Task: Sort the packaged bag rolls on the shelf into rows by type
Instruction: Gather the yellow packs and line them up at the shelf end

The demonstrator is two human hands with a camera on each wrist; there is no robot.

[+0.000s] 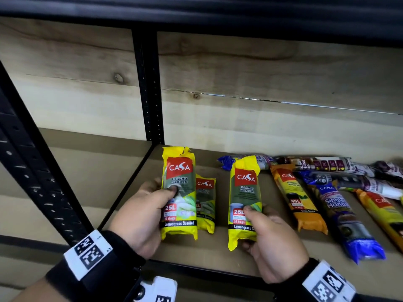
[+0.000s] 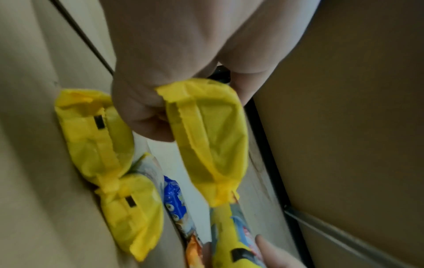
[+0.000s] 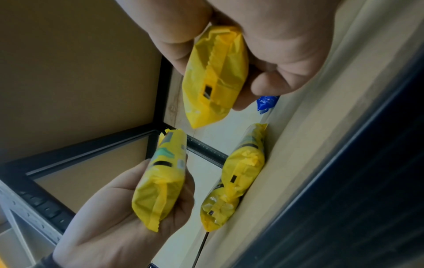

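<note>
Wood-look boards backed the black metal shelf (image 1: 218, 253), and its tan deck carried the whole jumble of packs. Left hand (image 1: 141, 216) was wrapped round a yellow pack (image 1: 179, 192), thumb pressed on its face; the label read "CASA", "DEGRADABLE GARBAGE BAG", "25L", "25 Bags", "Lemongrass Scented". It was held upright above the deck's left end, at about 7 o'clock in the head view. Right hand (image 1: 274, 243) gripped a second yellow pack (image 1: 245, 201) with the same CASA 25L lemongrass print, thumb on the front, fingers curled behind, at 6 o'clock. Between them, just beside the left one, a third yellow pack (image 1: 206, 203) lay on the deck; the left wrist view showed another lying end to end with it. Off at 3 o'clock lay an orange pack (image 1: 298, 199) marked "CASA", "60L", "Lemon Scented", then a blue pack (image 1: 346, 219) reading "Single Handle". Behind them, a dark pack (image 1: 314, 164) showed "DRAW STRING BAG". More packs further right were too blurred to read.
</note>
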